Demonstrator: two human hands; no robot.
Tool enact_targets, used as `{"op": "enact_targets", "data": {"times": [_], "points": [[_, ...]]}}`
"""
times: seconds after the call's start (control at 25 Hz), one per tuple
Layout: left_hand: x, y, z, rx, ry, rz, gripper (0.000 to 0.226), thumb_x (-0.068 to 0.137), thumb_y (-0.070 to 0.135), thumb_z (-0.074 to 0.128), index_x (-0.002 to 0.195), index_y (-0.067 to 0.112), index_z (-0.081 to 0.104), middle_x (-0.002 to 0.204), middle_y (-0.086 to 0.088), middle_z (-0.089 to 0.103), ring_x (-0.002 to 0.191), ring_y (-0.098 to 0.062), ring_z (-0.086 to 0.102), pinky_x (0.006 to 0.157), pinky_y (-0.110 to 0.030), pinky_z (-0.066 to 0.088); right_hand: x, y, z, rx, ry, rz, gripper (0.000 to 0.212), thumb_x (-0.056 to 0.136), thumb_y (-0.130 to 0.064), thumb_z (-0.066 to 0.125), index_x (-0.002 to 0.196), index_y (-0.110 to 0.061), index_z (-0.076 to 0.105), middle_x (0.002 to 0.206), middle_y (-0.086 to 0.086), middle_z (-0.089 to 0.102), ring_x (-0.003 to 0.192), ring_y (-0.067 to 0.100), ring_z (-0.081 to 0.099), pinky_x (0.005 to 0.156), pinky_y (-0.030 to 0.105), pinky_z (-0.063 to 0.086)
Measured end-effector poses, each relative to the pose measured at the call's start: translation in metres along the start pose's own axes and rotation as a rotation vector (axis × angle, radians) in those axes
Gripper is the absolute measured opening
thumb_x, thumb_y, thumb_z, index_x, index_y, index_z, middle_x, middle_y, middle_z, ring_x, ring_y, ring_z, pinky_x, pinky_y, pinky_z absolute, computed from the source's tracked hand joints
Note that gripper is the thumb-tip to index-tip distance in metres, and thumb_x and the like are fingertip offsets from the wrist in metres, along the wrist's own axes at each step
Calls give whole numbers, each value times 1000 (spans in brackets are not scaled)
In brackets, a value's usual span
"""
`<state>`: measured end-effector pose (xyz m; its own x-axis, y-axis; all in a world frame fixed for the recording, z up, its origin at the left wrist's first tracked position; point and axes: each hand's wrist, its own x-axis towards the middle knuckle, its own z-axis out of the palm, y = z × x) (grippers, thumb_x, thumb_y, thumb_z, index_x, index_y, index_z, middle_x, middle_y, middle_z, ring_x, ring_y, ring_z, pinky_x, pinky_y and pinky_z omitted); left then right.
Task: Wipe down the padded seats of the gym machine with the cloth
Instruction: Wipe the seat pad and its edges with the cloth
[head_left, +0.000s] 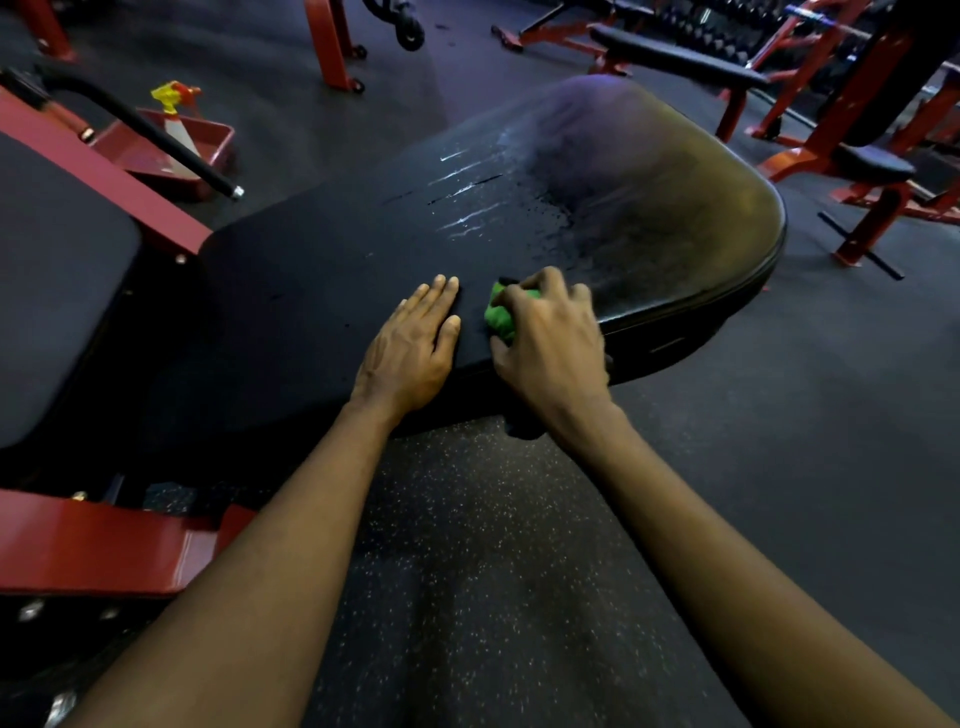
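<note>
Green cloth (501, 314) sits bunched under right hand (550, 338), fingers curled round it, pressed on black bench (337, 249) close to its near edge. Left hand (410, 348) lies flat just beside the cloth, fingers straight and together, palm down on the bench. Wet streaks run toward the bench's far rounded end. Spray bottle (174, 119) stands in red tray (218, 140), well apart, far left.

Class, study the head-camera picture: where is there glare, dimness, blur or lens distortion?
Head view: dim overall; glare streaks on the wet far half of the padded seat; wide-angle lens bows its far edge; the background bench looks soft; left hand, right hand and green cloth are sharp.
</note>
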<state>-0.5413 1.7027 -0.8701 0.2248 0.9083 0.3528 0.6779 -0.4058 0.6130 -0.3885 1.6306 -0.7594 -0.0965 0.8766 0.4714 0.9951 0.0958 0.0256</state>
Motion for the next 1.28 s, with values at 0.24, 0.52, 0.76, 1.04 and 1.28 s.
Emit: {"op": "enact_targets", "data": {"times": [0.24, 0.52, 0.76, 1.04, 1.28], "points": [[-3, 1, -1, -4, 17, -6, 61, 104, 47, 23, 161, 24, 27, 167, 1, 24, 155, -14, 19, 128, -35, 14, 11, 39, -24, 144, 0, 92, 34, 83, -32, 67, 116, -26, 71, 120, 3, 56, 106, 30, 51, 84, 36, 46], [-7, -5, -7, -14, -13, -8, 66, 101, 51, 19, 161, 22, 26, 167, 0, 23, 155, -12, 17, 127, -38, 16, -7, -14, 9, 100, 11, 30, 28, 83, -32, 69, 108, -19, 69, 116, 10, 59, 94, 34, 56, 77, 38, 48], [-26, -23, -9, 34, 34, 0, 67, 102, 51, 17, 161, 19, 27, 167, -1, 24, 155, -11, 18, 127, -34, 15, -6, -26, 15, 170, -93, -58, 30, 87, -33, 65, 115, -23, 68, 120, 6, 55, 103, 30, 53, 81, 40, 50], [-27, -21, -5, 37, 69, -6, 64, 104, 50, 21, 160, 21, 28, 166, -1, 27, 154, -13, 21, 127, -35, 18, 15, 18, -13, 211, -14, 182, 36, 86, -33, 68, 121, -25, 70, 122, 5, 56, 108, 32, 52, 86, 36, 47], [-27, -24, -9, 9, 42, 5, 57, 106, 37, 30, 160, 19, 27, 166, -1, 25, 154, -12, 19, 127, -35, 16, 4, -57, 21, 141, -138, -26, 31, 92, -34, 61, 118, -19, 66, 124, 8, 53, 106, 34, 55, 80, 36, 46]]}}
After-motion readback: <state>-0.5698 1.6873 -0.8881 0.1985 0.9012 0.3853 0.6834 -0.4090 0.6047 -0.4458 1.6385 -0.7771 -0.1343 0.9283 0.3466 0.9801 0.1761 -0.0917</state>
